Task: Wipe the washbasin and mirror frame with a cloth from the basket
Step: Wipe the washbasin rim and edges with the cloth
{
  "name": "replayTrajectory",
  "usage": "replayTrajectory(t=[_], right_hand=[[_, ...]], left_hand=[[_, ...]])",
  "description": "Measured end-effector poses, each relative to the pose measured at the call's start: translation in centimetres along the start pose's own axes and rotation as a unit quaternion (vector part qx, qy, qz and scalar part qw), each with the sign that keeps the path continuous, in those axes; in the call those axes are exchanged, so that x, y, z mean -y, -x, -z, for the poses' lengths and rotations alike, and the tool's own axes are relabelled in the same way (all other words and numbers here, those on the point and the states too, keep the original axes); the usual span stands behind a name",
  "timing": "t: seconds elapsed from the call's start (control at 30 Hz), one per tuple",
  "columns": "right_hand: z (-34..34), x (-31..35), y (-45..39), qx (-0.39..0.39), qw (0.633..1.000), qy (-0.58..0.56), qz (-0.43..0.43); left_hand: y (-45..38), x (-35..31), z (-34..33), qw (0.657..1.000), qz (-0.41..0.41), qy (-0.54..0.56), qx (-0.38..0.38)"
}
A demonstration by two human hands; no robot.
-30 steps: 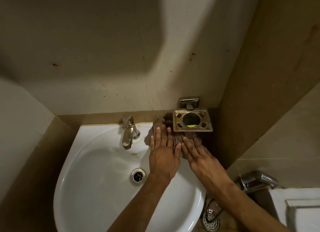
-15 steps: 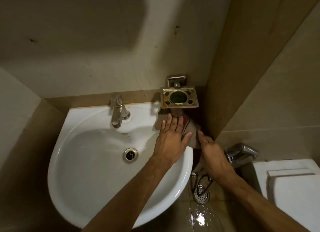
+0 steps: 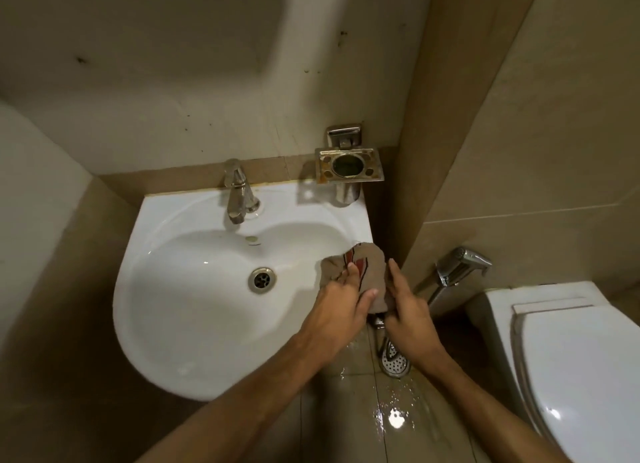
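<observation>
Fingers of the left hand [image 3: 341,301] curl over a crumpled brown cloth [image 3: 372,267], gripping it on the right rim of the white washbasin [image 3: 194,324]. The right hand [image 3: 407,305] holds the cloth's right edge, fingers bent around it. A tap [image 3: 239,194] stands at the far rim.

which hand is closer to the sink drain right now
Left. The left hand lies on the cloth just right of the drain; the right hand is farther right, past the basin's edge.
</observation>
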State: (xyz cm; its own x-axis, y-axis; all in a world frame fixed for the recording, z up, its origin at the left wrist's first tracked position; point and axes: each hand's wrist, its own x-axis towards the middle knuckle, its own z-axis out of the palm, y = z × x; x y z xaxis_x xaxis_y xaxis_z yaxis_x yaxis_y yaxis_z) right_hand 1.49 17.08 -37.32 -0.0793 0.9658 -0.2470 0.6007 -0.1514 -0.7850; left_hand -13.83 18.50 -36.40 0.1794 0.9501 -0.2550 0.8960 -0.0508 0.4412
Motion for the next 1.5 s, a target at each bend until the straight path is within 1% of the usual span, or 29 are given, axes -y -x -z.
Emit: replayTrajectory(t=[0.17, 0.27, 0.37, 0.5, 0.57, 0.67, 0.77, 0.83, 0.9, 0.97, 1.03, 1.13, 1.2, 1.27, 1.33, 1.4, 1.47, 1.5], right_hand=[[-2.1, 1.1, 4.6, 0.01, 0.999, 0.023, -0.037], [-4.3, 2.4, 8.0, 0.011, 0.998, 0.001, -0.056], [-7.3, 3.6, 10.7, -0.009, 0.998, -0.001, -0.058], [-11.2, 5.9, 13.3, -0.011, 0.997, -0.002, -0.082], [-13.0, 7.5, 14.5, -0.006, 0.996, -0.009, -0.093], [-16.2, 10.2, 15.9, 0.02, 0.994, -0.006, -0.107], [-20.0, 12.5, 16.6, 0.073, 0.989, -0.01, -0.125], [-21.9, 14.4, 17.0, 0.108, 0.987, -0.018, -0.118], [-22.7, 16.4, 17.1, 0.143, 0.985, -0.011, -0.097], [-22.8, 18.5, 17.0, 0.175, 0.981, 0.007, -0.082], [-22.9, 20.0, 16.9, 0.209, 0.975, 0.06, -0.054], [-22.7, 22.6, 16.7, 0.242, 0.955, 0.172, 0.005], [-22.3, 23.9, 16.6, 0.236, 0.942, 0.234, 0.039], [-21.3, 25.2, 16.3, 0.21, 0.937, 0.272, 0.07], [-19.8, 26.5, 15.7, 0.178, 0.942, 0.273, 0.087], [-18.1, 27.7, 14.7, 0.153, 0.955, 0.243, 0.073], [-16.0, 28.8, 13.6, 0.133, 0.971, 0.191, 0.046], [-15.2, 29.0, 13.0, 0.135, 0.979, 0.151, 0.034]], left_hand=[[4.0, 1.7, 0.2, 0.998, -0.03, -0.028, 0.038], [7.1, 3.0, 0.4, 0.995, -0.044, -0.049, 0.071], [9.5, 5.0, 1.0, 0.991, -0.071, -0.08, 0.086], [12.7, 7.9, 3.0, 0.979, -0.105, -0.141, 0.103], [14.1, 10.3, 3.3, 0.976, -0.114, -0.157, 0.099], [15.8, 14.3, 3.7, 0.968, -0.123, -0.194, 0.097], [17.9, 17.7, 4.9, 0.954, -0.117, -0.254, 0.106], [19.4, 19.4, 6.4, 0.945, -0.091, -0.285, 0.131], [21.2, 20.5, 8.0, 0.944, -0.046, -0.289, 0.153], [23.0, 21.5, 9.7, 0.951, -0.005, -0.26, 0.165], [24.6, 22.3, 10.9, 0.968, 0.034, -0.199, 0.152], [26.7, 23.1, 12.7, 0.982, 0.099, -0.128, 0.099], [27.8, 23.2, 13.4, 0.986, 0.141, -0.076, 0.049], [28.9, 23.0, 14.4, 0.986, 0.163, 0.002, -0.031], [30.1, 22.3, 15.6, 0.971, 0.187, 0.101, -0.112], [30.6, 21.4, 16.6, 0.937, 0.223, 0.202, -0.175], [30.4, 20.4, 17.7, 0.905, 0.248, 0.275, -0.209], [30.1, 20.0, 18.0, 0.891, 0.246, 0.312, -0.222]])
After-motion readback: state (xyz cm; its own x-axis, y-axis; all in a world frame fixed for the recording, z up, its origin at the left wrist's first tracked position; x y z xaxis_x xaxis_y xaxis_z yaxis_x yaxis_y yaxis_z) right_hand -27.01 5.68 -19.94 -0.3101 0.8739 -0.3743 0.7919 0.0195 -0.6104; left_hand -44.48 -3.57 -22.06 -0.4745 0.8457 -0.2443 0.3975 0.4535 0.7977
